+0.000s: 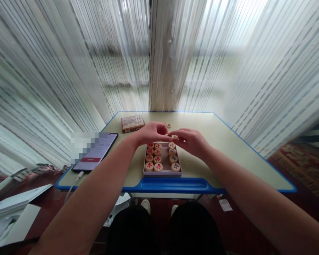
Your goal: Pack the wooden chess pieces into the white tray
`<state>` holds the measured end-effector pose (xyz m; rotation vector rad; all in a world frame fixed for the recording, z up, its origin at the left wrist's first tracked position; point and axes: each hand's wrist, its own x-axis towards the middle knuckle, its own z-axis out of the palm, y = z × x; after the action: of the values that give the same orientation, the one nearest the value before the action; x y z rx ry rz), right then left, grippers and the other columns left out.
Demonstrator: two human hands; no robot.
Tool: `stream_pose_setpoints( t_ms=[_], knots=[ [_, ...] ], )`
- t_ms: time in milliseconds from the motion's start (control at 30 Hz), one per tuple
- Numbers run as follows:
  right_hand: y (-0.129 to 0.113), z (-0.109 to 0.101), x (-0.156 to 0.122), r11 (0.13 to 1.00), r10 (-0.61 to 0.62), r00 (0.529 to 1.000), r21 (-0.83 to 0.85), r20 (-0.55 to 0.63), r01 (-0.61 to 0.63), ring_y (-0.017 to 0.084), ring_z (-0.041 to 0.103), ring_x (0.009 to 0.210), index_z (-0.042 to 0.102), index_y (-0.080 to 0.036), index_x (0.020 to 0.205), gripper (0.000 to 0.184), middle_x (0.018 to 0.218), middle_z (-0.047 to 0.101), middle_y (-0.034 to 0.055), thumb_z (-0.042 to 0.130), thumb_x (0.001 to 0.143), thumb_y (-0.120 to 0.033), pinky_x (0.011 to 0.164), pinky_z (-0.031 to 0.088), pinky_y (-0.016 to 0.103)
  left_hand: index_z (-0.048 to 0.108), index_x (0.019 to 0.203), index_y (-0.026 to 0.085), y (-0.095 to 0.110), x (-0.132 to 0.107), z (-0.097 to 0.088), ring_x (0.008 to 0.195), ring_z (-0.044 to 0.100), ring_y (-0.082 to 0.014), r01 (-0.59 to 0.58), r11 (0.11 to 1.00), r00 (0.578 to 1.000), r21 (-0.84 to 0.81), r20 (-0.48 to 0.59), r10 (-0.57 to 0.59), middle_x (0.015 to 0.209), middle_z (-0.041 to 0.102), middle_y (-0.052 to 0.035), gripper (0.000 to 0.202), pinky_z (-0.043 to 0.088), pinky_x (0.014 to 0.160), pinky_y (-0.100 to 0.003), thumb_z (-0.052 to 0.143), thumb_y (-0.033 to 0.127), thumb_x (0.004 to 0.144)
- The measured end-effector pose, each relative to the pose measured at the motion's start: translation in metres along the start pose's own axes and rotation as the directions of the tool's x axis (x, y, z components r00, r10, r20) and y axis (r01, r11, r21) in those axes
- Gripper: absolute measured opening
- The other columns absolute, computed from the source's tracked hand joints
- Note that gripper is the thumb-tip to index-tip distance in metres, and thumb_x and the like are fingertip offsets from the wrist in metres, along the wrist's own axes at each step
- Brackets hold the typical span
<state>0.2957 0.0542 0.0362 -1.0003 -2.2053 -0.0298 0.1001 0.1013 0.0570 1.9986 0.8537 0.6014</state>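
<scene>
A shallow open box point(163, 173) on the table holds round wooden Chinese chess pieces in columns. Two columns on the left carry red characters, such as the red piece point(158, 166); one column on the right has dark ones, such as the dark piece point(175, 167). Between them a strip of the box floor shows. My left hand point(153, 132) is closed over the far end of the box; what it holds is hidden. Its thumb meets the fingertips of my right hand point(190, 140), which pinches a pale Chinese chess piece, only partly visible. Behind the hands lie loose pieces point(169, 125).
A flat brown box point(133, 123) lies at the table's back left. A phone point(95, 156) with a charging cable point(73, 184) rests at the left edge. A blue trough point(172, 184) runs along the front. Striped curtains point(162, 56) hang behind the table.
</scene>
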Motion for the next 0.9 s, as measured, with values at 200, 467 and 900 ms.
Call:
stream_pose_setpoints(
  t_ms=[200,467,900],
  knots=[
    [-0.002,0.001,0.0,0.993,0.082,0.982,0.097,-0.169,-0.066,0.009,0.046,0.053,0.07,-0.014,0.093,0.024,0.063,0.06,0.0025,0.056,0.082,-0.03,0.055,0.04,0.023,0.065,0.091,0.013,0.006,-0.001,-0.001,0.076,0.058,-0.0121,-0.03,0.991,0.999,-0.134,0.009,0.031,0.088,0.066,-0.0064,0.034,0.045,0.069,-0.028,0.069,0.038,0.068],
    [-0.002,0.0,0.001,0.991,0.103,0.975,0.109,-0.195,-0.082,0.009,0.045,0.053,0.07,-0.016,0.096,0.024,0.063,0.059,0.0012,0.055,0.081,-0.027,0.055,0.04,0.022,0.066,0.097,0.012,0.007,-0.003,-0.005,0.078,0.061,-0.0128,-0.045,0.985,0.999,-0.168,-0.034,0.039,0.09,0.069,-0.0087,0.032,0.047,0.071,-0.028,0.066,0.03,0.071],
    [0.006,0.002,0.002,0.974,0.227,0.968,0.019,-0.11,-0.226,0.009,0.043,0.05,0.071,-0.017,0.077,0.019,0.053,0.056,-0.0002,0.052,0.075,-0.021,0.055,0.035,0.023,0.066,0.083,0.013,-0.011,-0.001,-0.013,0.066,0.058,-0.0129,0.08,0.982,0.997,0.172,-0.002,-0.081,0.075,0.067,-0.004,0.037,0.043,0.06,-0.025,0.073,0.041,0.06]
  ],
)
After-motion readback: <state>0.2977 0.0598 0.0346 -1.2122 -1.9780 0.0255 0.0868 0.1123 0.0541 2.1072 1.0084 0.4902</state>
